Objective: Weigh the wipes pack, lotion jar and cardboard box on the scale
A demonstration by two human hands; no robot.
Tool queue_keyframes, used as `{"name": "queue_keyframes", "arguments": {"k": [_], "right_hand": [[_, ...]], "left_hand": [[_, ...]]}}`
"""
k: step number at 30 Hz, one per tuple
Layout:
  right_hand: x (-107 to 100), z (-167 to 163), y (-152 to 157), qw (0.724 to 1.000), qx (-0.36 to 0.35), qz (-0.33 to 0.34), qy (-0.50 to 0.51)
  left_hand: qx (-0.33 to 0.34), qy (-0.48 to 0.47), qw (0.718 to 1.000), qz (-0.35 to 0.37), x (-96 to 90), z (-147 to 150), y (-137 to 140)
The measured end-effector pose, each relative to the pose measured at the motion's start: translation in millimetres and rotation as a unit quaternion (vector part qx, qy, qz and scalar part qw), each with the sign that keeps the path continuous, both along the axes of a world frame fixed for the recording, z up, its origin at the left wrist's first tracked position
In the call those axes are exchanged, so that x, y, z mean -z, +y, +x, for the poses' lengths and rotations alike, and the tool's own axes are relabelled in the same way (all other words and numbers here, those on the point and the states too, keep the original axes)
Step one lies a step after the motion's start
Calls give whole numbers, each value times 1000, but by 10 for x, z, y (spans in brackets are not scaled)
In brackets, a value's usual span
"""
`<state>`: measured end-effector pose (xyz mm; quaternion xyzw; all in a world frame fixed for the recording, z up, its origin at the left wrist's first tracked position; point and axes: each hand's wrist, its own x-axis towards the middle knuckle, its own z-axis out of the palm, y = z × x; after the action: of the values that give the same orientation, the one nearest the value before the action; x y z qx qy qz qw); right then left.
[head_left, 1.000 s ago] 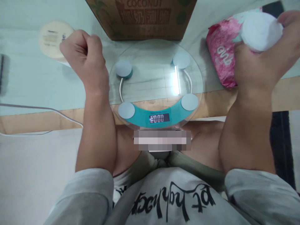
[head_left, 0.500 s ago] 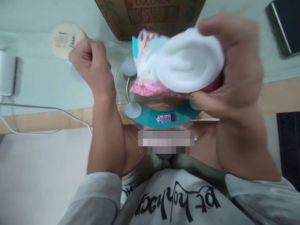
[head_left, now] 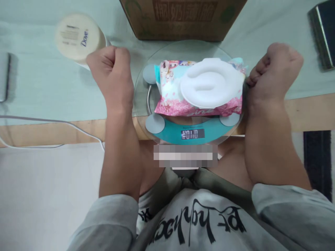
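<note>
A pink, white and turquoise pack of wet wipes (head_left: 170,94) with a white plastic lid (head_left: 217,82) lies on a round glass scale (head_left: 172,129). On the scale's turquoise band the digital display (head_left: 193,134) shows lit digits. My left hand (head_left: 113,76) is closed in a fist left of the scale, near a cream-lidded Dove tub (head_left: 75,38); nothing shows in it. To the right of the wipes, my right hand (head_left: 274,71) is also a fist, close beside the pack's right end, with nothing seen in it.
Behind the scale stands a brown cardboard box (head_left: 180,24). At the far right lies a dark, shiny-edged object (head_left: 324,35). A white device (head_left: 4,76) sits at the left edge, and a white cable (head_left: 60,122) runs over the wooden table edge (head_left: 311,111).
My right hand has set the wipes down on the scale, let go, moved off to the right and closed. The display's digits have changed. My left hand stays a fist.
</note>
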<state>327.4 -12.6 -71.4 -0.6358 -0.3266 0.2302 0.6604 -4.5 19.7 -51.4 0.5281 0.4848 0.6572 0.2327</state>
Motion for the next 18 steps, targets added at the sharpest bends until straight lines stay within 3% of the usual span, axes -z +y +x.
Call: {"name": "queue_keyframes", "arguments": {"k": [8, 14, 18], "right_hand": [[-275, -178, -135, 998, -20, 4, 53], [-326, -200, -120, 998, -16, -3, 58], [-477, -223, -306, 996, -52, 68, -9]], "left_hand": [[32, 21, 999, 18, 9, -6, 34], [40, 19, 998, 37, 64, -93, 65], [19, 3, 997, 78, 96, -76, 113]]}}
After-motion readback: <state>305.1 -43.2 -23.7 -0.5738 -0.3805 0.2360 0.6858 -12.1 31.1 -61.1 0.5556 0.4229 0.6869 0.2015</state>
